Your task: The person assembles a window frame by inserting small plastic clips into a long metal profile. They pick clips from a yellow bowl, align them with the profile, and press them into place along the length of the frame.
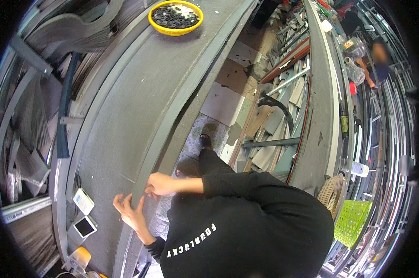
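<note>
My left hand is at the near part of the long grey bench, over a grey strip that runs along its edge. Its thumb and fingers are apart, and I see nothing held between them. Just beyond it, my right hand is closed, with its fingertips bent down against the bench's edge. Whatever those fingers hold, if anything, is hidden or too small to make out.
A yellow basket of small black pieces stands at the bench's far end. A white box and a small white-framed device lie left. Long offcuts fill a rack on the right, near a green basket. Another person is far right.
</note>
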Demonstrator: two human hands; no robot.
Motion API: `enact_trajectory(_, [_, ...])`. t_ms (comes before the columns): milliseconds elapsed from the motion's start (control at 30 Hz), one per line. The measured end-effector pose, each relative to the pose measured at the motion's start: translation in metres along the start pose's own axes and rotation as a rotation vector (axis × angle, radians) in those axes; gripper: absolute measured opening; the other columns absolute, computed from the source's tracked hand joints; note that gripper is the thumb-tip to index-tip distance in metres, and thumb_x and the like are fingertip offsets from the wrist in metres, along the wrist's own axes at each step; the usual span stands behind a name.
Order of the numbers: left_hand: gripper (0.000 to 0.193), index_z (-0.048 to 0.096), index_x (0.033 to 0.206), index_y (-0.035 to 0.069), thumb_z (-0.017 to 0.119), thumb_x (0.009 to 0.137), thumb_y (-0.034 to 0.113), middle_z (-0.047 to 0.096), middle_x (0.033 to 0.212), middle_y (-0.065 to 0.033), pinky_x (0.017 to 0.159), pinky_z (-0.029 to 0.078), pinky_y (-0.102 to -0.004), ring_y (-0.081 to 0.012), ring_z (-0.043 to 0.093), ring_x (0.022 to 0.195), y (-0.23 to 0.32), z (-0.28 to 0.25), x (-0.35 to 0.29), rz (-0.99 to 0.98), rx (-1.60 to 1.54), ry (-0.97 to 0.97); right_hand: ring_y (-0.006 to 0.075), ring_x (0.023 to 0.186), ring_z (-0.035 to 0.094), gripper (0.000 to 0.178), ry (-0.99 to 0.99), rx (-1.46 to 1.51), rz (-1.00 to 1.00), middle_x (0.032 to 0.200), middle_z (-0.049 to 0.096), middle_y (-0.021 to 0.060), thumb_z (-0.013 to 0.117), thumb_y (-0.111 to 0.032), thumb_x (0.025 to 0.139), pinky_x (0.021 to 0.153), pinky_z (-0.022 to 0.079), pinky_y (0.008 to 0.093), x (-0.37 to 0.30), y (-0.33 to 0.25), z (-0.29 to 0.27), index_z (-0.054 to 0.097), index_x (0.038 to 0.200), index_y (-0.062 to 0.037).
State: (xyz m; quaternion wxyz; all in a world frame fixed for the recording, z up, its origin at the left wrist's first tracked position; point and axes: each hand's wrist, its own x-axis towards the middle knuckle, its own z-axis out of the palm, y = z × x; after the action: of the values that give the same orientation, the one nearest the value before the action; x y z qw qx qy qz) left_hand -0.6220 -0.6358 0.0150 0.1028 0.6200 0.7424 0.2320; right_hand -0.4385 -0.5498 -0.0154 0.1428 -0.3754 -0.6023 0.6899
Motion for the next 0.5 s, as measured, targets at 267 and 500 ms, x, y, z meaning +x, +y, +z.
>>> enact_trajectory(267, [0.029, 0.063, 0.109, 0.003, 0.072, 0.084, 0.014, 0.049, 0.131, -0.0163, 0.102, 0.043, -0.0462, -0.0362, 0.052, 0.120, 0.071, -0.007, 0.054, -0.163, -0.025, -0.080, 0.0248, 0.079, 0.069, 0.041, 0.061, -0.284, -0.149, 0.089, 0.074, 0.0130, 0.058, -0.039, 0.097, 0.072, 0.055, 0.0401, -0.060, 0.002, -0.227, 0.071, 0.104, -0.0005])
enact_trajectory(500, [0.021, 0.063, 0.109, 0.003, 0.066, 0.089, 0.010, 0.055, 0.125, -0.0149, 0.097, 0.043, -0.0457, -0.0341, 0.054, 0.117, 0.260, 0.079, 0.180, 0.013, -0.063, -0.022, 0.0063, 0.060, 0.060, 0.029, 1.118, 0.178, -0.215, 0.086, 0.074, 0.0075, 0.052, -0.024, 0.101, 0.052, 0.045, 0.0197, -0.189, 0.031, -0.620, 0.070, 0.104, -0.0019])
